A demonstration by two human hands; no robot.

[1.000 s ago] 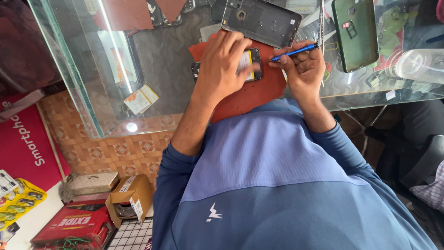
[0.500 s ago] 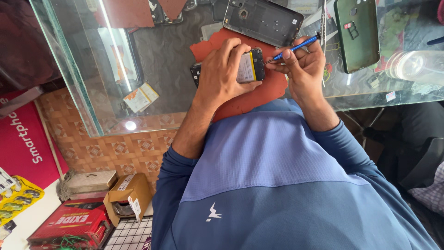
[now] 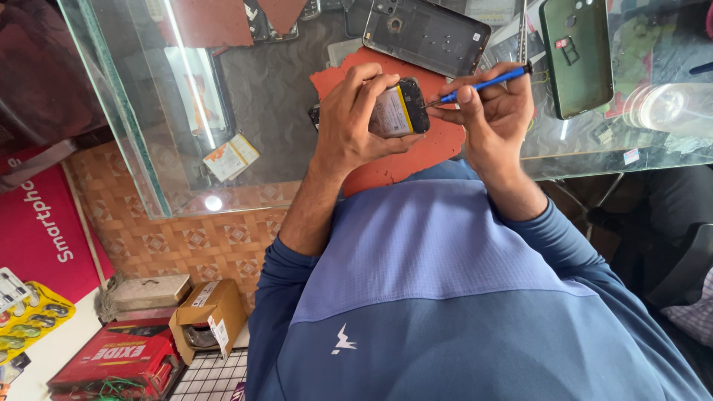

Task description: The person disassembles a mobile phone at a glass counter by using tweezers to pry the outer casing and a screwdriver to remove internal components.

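My left hand (image 3: pixel 356 119) grips an opened phone (image 3: pixel 397 110) with its battery showing, tilted up above a red-orange work mat (image 3: pixel 416 156) on the glass counter. My right hand (image 3: pixel 494 119) pinches a thin blue screwdriver (image 3: pixel 486 79). The screwdriver's tip touches the phone's right edge. Both forearms reach up from my blue shirt.
A dark phone back housing (image 3: pixel 427 33) lies beyond the mat. A green phone (image 3: pixel 578 56) lies at the right, and a round clear lid (image 3: pixel 668 108) sits further right. The glass counter edge (image 3: pixel 119 126) runs down the left. Cardboard box (image 3: pixel 212 315) and red box (image 3: pixel 119 364) sit on the floor.
My left hand has raised and tilted the phone, so its battery now shows. My right hand brought the screwdriver tip in to the phone's edge.
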